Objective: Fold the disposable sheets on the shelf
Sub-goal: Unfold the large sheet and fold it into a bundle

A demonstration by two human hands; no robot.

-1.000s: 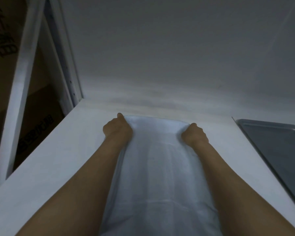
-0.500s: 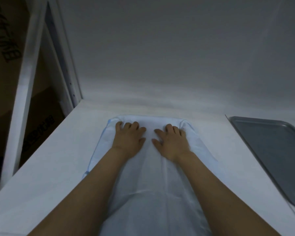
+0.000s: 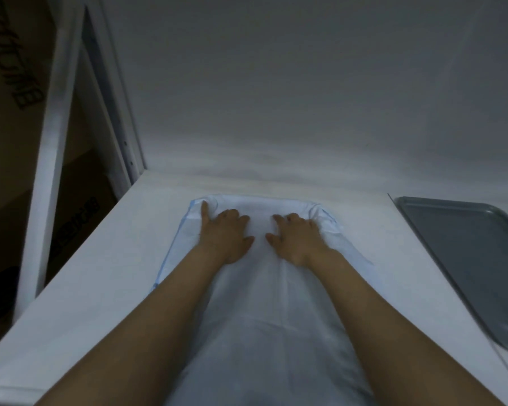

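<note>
Sheet [image 3: 276, 288] white with pale blue edging along its left side. Shelf [image 3: 100, 273] white. Tray [image 3: 464, 259] plain grey. Cardboard box [image 3: 9, 83] brown, black printed lettering.

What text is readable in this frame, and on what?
Upper cardboard box, far left: large dark print, sideways, too skewed and dim to read.
Lower cardboard box: dark print, blurred, unreadable.
Sheet, shelf, tray: no text visible.
</note>
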